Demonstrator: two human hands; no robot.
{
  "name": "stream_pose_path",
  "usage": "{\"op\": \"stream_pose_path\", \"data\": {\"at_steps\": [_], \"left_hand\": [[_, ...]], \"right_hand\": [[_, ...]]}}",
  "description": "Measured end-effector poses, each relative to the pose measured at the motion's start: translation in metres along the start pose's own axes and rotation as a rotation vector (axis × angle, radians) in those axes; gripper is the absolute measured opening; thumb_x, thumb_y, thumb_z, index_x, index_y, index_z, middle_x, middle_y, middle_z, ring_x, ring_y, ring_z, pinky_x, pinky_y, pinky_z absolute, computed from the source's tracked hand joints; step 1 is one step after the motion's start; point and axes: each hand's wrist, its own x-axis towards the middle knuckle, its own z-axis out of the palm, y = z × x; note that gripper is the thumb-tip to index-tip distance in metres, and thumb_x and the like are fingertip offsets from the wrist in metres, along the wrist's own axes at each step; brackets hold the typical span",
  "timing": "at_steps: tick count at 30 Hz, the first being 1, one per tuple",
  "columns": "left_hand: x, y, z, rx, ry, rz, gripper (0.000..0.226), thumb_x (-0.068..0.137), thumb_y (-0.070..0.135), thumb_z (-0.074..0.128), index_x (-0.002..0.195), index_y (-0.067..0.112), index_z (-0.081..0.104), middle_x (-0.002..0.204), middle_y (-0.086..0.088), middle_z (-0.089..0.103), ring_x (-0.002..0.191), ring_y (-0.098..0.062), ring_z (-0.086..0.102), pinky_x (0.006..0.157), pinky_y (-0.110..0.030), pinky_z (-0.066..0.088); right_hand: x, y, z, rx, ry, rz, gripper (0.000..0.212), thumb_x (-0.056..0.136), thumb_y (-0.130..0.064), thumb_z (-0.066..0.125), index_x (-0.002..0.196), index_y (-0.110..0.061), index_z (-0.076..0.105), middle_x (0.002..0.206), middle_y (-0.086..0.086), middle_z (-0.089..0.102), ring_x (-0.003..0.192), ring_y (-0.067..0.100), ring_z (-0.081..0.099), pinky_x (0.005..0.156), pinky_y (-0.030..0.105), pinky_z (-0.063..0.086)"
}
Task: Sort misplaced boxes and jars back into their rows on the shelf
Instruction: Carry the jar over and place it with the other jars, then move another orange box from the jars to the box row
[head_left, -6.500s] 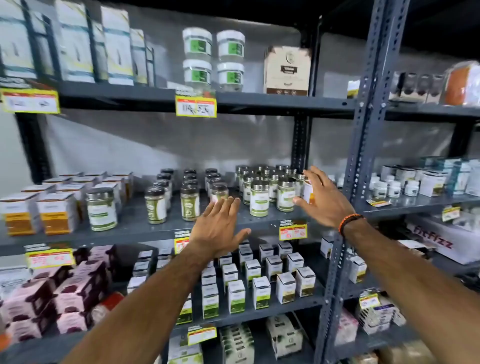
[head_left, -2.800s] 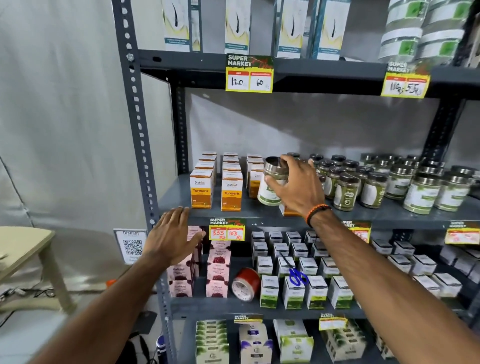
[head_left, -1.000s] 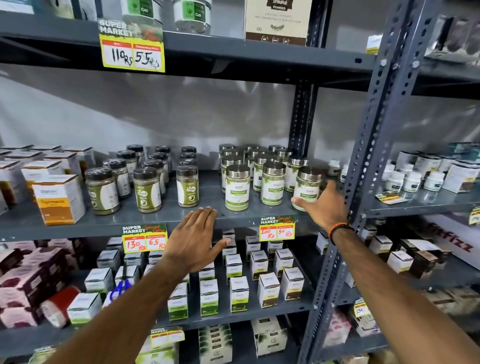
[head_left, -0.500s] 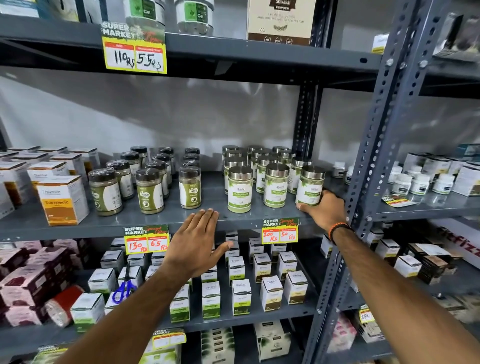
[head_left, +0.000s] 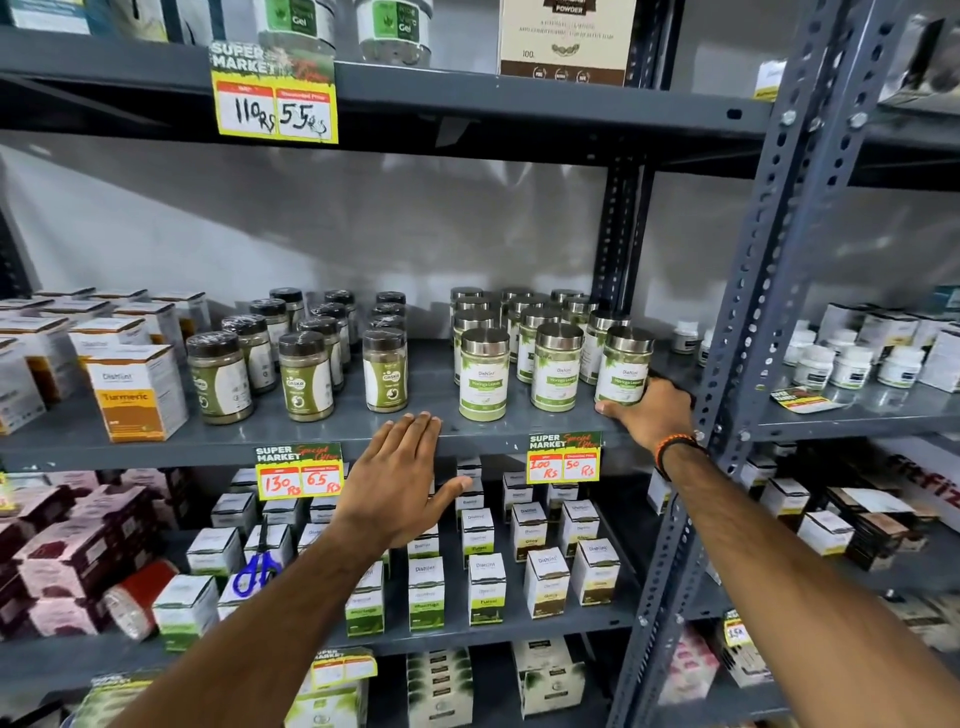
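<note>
Steel-lidded Moringa jar (head_left: 622, 368) — upright, front row, shelf's right end

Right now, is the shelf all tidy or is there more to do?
Partly tidy. The silver-lidded jars and the dark-lidded jars stand in rows. In hand: the right hand grips the base of the front right jar at the row's end, while the left hand rests open on the shelf edge. Left: blue scissors and a red roll lie among the boxes below.
</note>
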Motion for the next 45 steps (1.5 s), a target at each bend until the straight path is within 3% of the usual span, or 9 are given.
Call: {"op": "stream_pose_path", "data": {"at_steps": [9, 14, 18, 23, 25, 28, 35, 41, 45], "left_hand": [[-0.023, -0.006, -0.029, -0.038, -0.031, -0.038, 0.1, 0.093, 0.081, 0.013, 0.161, 0.007, 0.016, 0.167, -0.015, 0.026, 0.156, -0.03, 0.016, 0.128, -0.045, 0.01], [-0.083, -0.049, -0.06, -0.013, 0.02, -0.088, 0.096, 0.094, 0.079, 0.019, 0.158, 0.007, 0.024, 0.161, -0.017, 0.036, 0.153, -0.033, 0.022, 0.127, -0.047, 0.015], [-0.139, -0.128, -0.088, -0.007, 0.071, -0.203, 0.092, 0.094, 0.078, 0.03, 0.153, 0.008, 0.033, 0.154, -0.016, 0.045, 0.147, -0.036, 0.033, 0.121, -0.051, 0.032], [-0.211, -0.259, -0.112, 0.047, 0.136, -0.343, 0.086, 0.091, 0.077, 0.035, 0.148, 0.012, 0.038, 0.148, -0.016, 0.051, 0.141, -0.037, 0.039, 0.11, -0.054, 0.042], [-0.235, -0.312, -0.119, 0.074, 0.153, -0.366, 0.085, 0.089, 0.074, 0.039, 0.147, 0.012, 0.04, 0.147, -0.016, 0.051, 0.137, -0.038, 0.041, 0.108, -0.056, 0.045], [-0.259, -0.391, -0.127, 0.092, 0.142, -0.406, 0.086, 0.089, 0.075, 0.039, 0.146, 0.011, 0.041, 0.142, -0.019, 0.053, 0.132, -0.042, 0.046, 0.104, -0.058, 0.047], [-0.261, -0.504, -0.114, 0.02, 0.036, -0.323, 0.096, 0.089, 0.08, 0.03, 0.146, 0.004, 0.043, 0.144, -0.022, 0.053, 0.137, -0.04, 0.044, 0.112, -0.052, 0.039], [-0.245, -0.537, -0.087, -0.028, -0.038, -0.222, 0.106, 0.087, 0.087, 0.016, 0.157, 0.008, 0.024, 0.163, -0.018, 0.031, 0.153, -0.035, 0.023, 0.12, -0.057, 0.033], [-0.249, -0.544, -0.069, 0.032, -0.005, -0.25, 0.109, 0.09, 0.085, 0.006, 0.161, 0.003, 0.013, 0.169, -0.02, 0.019, 0.156, -0.033, 0.014, 0.125, -0.044, 0.007]], "right_hand": [[-0.064, -0.016, -0.009, -0.023, 0.173, 0.002, 0.066, 0.08, -0.05, 0.086, 0.123, -0.004, 0.067, 0.108, 0.022, 0.076, 0.1, 0.04, 0.071, 0.075, 0.039, 0.056], [-0.131, -0.067, 0.002, 0.021, 0.187, -0.196, 0.075, 0.089, -0.05, 0.075, 0.143, -0.004, 0.052, 0.111, 0.025, 0.073, 0.106, 0.044, 0.069, 0.084, 0.046, 0.058], [-0.19, -0.143, 0.041, 0.174, 0.049, -0.436, 0.065, 0.092, -0.038, 0.075, 0.146, -0.008, 0.053, 0.135, 0.016, 0.067, 0.12, 0.037, 0.064, 0.097, 0.043, 0.054], [-0.261, -0.252, 0.12, 0.295, -0.086, -0.682, 0.06, 0.091, -0.033, 0.075, 0.144, -0.013, 0.054, 0.137, 0.009, 0.065, 0.12, 0.025, 0.064, 0.101, 0.036, 0.051], [-0.285, -0.294, 0.155, 0.329, -0.121, -0.722, 0.062, 0.09, -0.029, 0.076, 0.145, -0.01, 0.054, 0.139, 0.01, 0.063, 0.126, 0.027, 0.06, 0.108, 0.043, 0.048], [-0.312, -0.35, 0.204, 0.284, -0.107, -0.721, 0.071, 0.09, -0.03, 0.076, 0.152, -0.012, 0.047, 0.151, 0.014, 0.052, 0.141, 0.026, 0.044, 0.121, 0.034, 0.032], [-0.333, -0.426, 0.259, 0.127, 0.061, -0.513, 0.086, 0.087, -0.029, 0.078, 0.161, -0.017, 0.036, 0.16, 0.023, 0.034, 0.146, 0.042, 0.037, 0.116, 0.048, 0.037], [-0.332, -0.443, 0.271, -0.06, 0.096, -0.537, 0.093, 0.09, -0.036, 0.076, 0.165, -0.016, 0.025, 0.17, 0.019, 0.021, 0.155, 0.037, 0.024, 0.117, 0.048, 0.035], [-0.326, -0.458, 0.278, -0.201, 0.038, -0.478, 0.088, 0.094, -0.047, 0.069, 0.162, -0.008, 0.029, 0.169, 0.017, 0.021, 0.149, 0.039, 0.035, 0.115, 0.052, 0.044]]}}
